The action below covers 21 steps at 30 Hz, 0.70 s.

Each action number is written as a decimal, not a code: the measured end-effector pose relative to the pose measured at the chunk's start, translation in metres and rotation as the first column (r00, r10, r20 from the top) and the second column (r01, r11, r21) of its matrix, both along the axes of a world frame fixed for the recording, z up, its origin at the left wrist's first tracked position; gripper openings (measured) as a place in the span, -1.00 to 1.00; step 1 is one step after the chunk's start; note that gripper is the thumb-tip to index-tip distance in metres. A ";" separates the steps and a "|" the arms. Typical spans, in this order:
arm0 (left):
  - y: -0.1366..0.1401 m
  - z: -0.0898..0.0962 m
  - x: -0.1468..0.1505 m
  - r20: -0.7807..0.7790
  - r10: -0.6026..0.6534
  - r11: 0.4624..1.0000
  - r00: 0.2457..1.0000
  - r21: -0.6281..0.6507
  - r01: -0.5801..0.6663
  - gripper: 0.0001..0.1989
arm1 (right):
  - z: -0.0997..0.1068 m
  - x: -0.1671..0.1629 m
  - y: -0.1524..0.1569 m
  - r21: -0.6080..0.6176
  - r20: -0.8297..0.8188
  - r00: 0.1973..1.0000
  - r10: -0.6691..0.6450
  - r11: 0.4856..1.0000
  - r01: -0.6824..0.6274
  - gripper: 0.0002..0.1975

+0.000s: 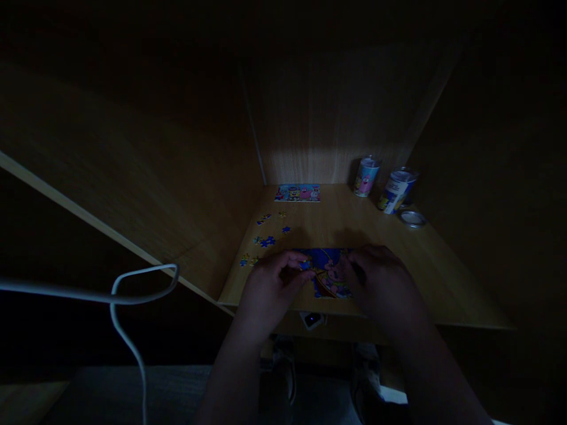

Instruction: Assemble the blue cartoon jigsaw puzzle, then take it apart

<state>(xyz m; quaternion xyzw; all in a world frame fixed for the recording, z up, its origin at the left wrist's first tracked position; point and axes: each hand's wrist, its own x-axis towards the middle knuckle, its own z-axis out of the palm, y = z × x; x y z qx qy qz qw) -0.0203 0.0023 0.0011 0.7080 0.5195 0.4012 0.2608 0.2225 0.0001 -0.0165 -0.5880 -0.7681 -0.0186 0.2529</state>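
Observation:
In the dim head view a partly assembled jigsaw puzzle (328, 284) lies near the front edge of the wooden surface, with a blue ground and pink figures. My left hand (277, 280) pinches a small blue and yellow puzzle piece (305, 265) between thumb and fingers, at the puzzle's left side. Curled over the right side of the puzzle, my right hand (381, 277) has its thumb and fingertips at that edge and hides part of it. Loose puzzle pieces (267, 241) lie scattered to the left, several of them blue or yellow.
A cartoon picture card (297, 193) lies at the back. Two printed cans (367, 177) (396, 192) stand at the back right, with a round lid (413, 219) beside them. Wooden panels enclose the sides and back. A white cable (126, 300) hangs at the left.

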 end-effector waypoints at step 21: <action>0.000 -0.004 -0.001 -0.009 0.006 1.000 1.000 0.010 -0.006 -0.82 | 0.000 0.000 0.000 0.015 -0.021 1.000 0.014 1.000 -0.014 -0.75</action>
